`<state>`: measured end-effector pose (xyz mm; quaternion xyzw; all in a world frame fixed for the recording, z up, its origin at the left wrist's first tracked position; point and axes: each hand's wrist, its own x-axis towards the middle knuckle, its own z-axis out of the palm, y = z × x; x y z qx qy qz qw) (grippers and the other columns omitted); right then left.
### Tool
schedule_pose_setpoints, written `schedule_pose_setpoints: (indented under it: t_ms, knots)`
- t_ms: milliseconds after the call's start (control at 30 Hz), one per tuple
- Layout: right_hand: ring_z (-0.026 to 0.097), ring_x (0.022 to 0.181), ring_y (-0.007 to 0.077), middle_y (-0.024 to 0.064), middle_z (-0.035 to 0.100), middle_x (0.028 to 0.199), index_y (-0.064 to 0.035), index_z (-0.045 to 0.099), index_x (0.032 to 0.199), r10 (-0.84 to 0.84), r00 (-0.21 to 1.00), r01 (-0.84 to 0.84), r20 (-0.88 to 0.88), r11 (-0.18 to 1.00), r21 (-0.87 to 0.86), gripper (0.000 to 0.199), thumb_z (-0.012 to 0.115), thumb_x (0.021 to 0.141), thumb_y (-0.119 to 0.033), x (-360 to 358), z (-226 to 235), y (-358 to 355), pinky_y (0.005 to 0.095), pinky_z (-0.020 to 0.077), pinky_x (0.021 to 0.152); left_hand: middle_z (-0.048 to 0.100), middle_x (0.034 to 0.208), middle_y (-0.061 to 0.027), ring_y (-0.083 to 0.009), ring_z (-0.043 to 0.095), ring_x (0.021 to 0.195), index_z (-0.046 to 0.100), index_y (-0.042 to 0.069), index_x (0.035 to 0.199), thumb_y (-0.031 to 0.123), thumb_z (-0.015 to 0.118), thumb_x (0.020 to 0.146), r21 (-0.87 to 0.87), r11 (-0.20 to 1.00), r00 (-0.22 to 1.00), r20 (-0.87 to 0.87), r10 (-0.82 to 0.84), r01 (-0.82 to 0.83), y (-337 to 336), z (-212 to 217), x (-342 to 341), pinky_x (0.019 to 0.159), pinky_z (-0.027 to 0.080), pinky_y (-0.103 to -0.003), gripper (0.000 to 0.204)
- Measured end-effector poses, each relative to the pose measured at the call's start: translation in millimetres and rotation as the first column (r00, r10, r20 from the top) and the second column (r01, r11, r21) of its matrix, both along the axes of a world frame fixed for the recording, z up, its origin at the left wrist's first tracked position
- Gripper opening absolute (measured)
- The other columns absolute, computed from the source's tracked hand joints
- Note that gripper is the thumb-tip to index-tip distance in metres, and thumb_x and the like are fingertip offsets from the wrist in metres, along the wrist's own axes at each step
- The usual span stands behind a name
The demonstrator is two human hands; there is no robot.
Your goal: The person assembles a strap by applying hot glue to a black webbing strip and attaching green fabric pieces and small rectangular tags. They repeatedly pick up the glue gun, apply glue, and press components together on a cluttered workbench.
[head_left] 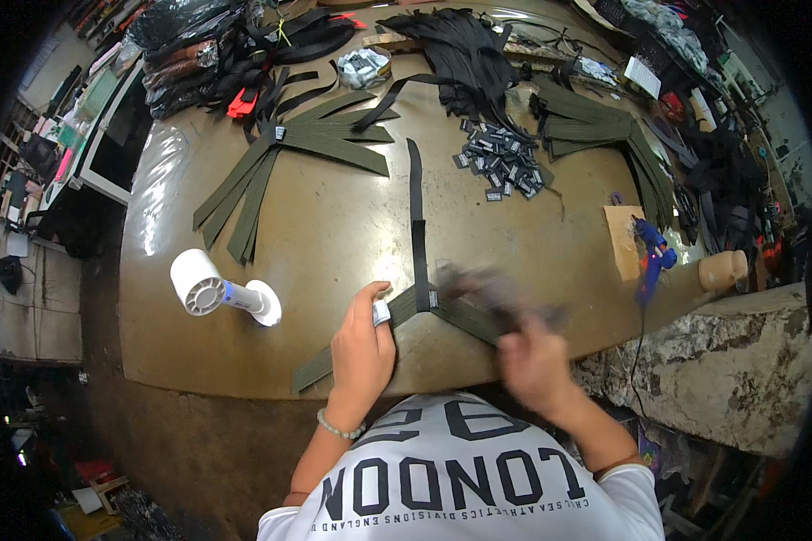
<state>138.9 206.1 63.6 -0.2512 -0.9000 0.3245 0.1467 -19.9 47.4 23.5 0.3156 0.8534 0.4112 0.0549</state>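
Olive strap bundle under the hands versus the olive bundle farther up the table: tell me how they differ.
The near bundle has few olive straps plus one long black strap running up from its joint; the far bundle fans many olive straps. The left hand presses the near bundle and the blurred right hand is at it; the far bundle lies untouched. Both are olive webbing joined at one point.

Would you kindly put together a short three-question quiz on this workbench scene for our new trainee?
1. True or false: the left hand presses down on an olive webbing strap near the table edge.
2. Which tool lies to the right of the right hand? A) a blue glue gun B) a red stapler C) a yellow tape measure
3. Fill in: the white handheld fan lies on the person's ____ side.

Key
1. True.
2. A; it rests beside a piece of cardboard.
3. Left. The right hand is motion-blurred, so its grip cannot be told.
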Motion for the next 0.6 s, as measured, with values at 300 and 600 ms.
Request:
schedule_pose_setpoints:
  t_ms: [300,600]
  knots:
    - [0.063,0.063,0.0474,0.0264,0.061,0.066,0.0000,0.048,0.091,0.065,0.996,-0.065,0.065,0.998,-0.005,0.034,0.057,0.097,-0.032,-11,-17,-14,0.0528,0.0504,0.054,0.063,0.095,-0.0161,-0.0379,0.063,0.084,0.057,0.006,0.118,0.011,0.060,0.089,-0.139,0.984,0.993,-0.035,-0.113,0.107,-6,-5,2,0.072,0.050,-0.045,0.030]
    - [0.063,0.079,0.0384,0.0161,0.059,0.093,-0.0088,0.059,0.125,-0.402,0.914,0.317,0.059,0.796,0.516,0.034,0.058,0.096,-0.027,28,-32,57,0.0481,0.0506,0.065,0.061,0.085,-0.0164,-0.0358,0.062,0.075,0.060,0.001,0.114,0.021,0.068,0.088,-0.223,0.942,0.931,-0.211,-0.298,0.251,-4,-11,-6,0.064,0.049,-0.043,0.033]
